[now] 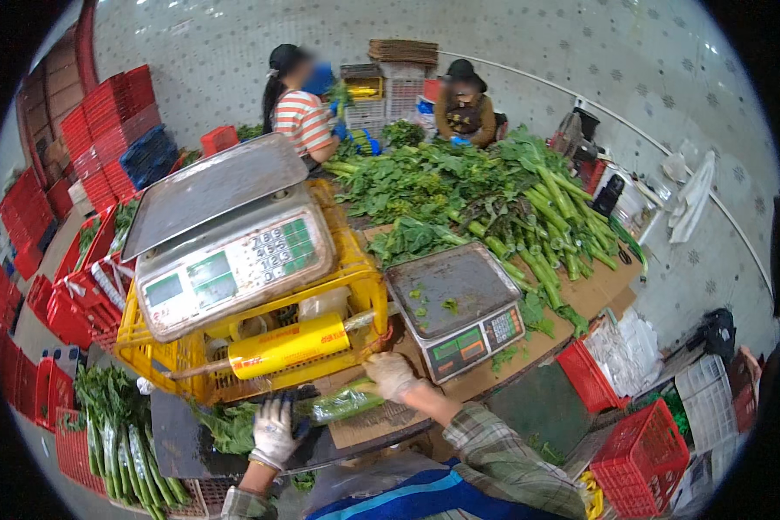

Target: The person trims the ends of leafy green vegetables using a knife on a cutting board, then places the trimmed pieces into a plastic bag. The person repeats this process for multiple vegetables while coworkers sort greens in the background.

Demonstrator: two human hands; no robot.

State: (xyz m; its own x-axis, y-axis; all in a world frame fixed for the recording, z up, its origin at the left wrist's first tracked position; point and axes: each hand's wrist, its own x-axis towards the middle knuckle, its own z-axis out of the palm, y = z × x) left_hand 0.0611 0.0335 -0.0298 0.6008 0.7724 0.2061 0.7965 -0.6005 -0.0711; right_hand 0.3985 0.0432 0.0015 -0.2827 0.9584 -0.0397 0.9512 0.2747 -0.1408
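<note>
A bundle of green leafy stems [346,403], its stalks wrapped in clear film, lies across the table's front edge, leaves [229,426] to the left. My right hand [393,377], in a pale glove, grips the stalk end. My left hand [275,430], in a white glove with dark parts, lies over the leafy end; whether its fingers close on it is hidden. Just beyond, a roll of yellow printed film [289,346] sits on a rod across the front of a yellow plastic crate [357,279]. A small digital scale [455,286] stands beyond my right hand.
A larger digital scale [234,253] rests on the yellow crate. Leafy stalks [455,188] are heaped at the back, where two people [299,123] [465,107] work. Wrapped bundles [127,448] stand at left. Red crates [640,458] stand at right; stacked red crates [107,123] are far left.
</note>
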